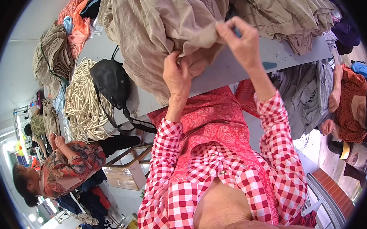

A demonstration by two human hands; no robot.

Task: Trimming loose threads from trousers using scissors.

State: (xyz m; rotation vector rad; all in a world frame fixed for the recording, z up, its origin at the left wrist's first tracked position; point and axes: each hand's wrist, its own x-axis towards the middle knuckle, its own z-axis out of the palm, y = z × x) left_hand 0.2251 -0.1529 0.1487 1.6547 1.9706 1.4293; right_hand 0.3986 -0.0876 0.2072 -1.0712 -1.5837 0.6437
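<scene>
A beige cloth garment (167, 26) is bunched on the grey table in front of me, its folds falling over the near edge. My left hand (177, 73) pinches a fold at its lower part, thumb against fingers. Higher and to the right, my right hand (241, 39) grips another edge of the same cloth and pulls it taut. Something small and blue (237, 31) shows between the right fingers, mostly hidden, so I cannot tell what it is.
Coiled cream cord (86, 103) and a black mesh bag (112, 82) lie to the left. More beige garments (286, 14) are heaped at right, with grey garments (305, 90) hanging below. A red plastic basket (247, 98) stands under the table. People (72, 165) are nearby on both sides.
</scene>
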